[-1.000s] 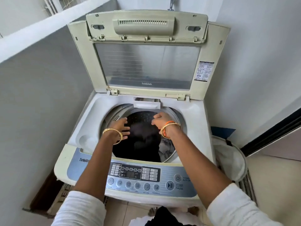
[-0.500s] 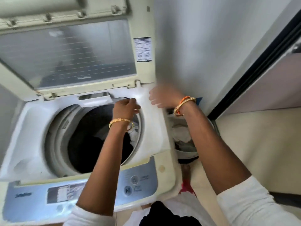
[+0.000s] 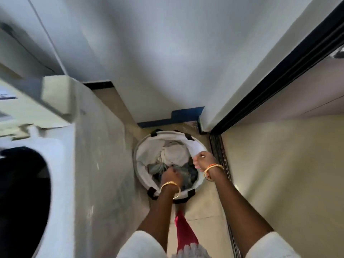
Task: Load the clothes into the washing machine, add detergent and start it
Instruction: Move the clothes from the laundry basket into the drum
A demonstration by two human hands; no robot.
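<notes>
A round white laundry basket (image 3: 143, 172) with black tabs stands on the floor to the right of the washing machine (image 3: 63, 164). White, grey and dark clothes (image 3: 174, 155) lie inside it. My left hand (image 3: 171, 176) is down inside the basket, fingers closed on the grey and dark clothes. My right hand (image 3: 202, 160) pinches the basket's white liner at its right rim. The machine's drum opening (image 3: 22, 192) shows dark at the left edge, and the raised lid (image 3: 37, 97) is blurred.
A white wall (image 3: 167, 53) rises behind the basket, with a blue strip (image 3: 178, 116) at its foot. A black sliding-door track (image 3: 219, 151) runs along the right of the basket. Red cloth (image 3: 184, 231) hangs below my arms over the beige floor tiles.
Both hands left the drum and swung right and down to the basket. The view turned from the machine to the floor beside it. My left hand now grips clothes, my right the liner.
</notes>
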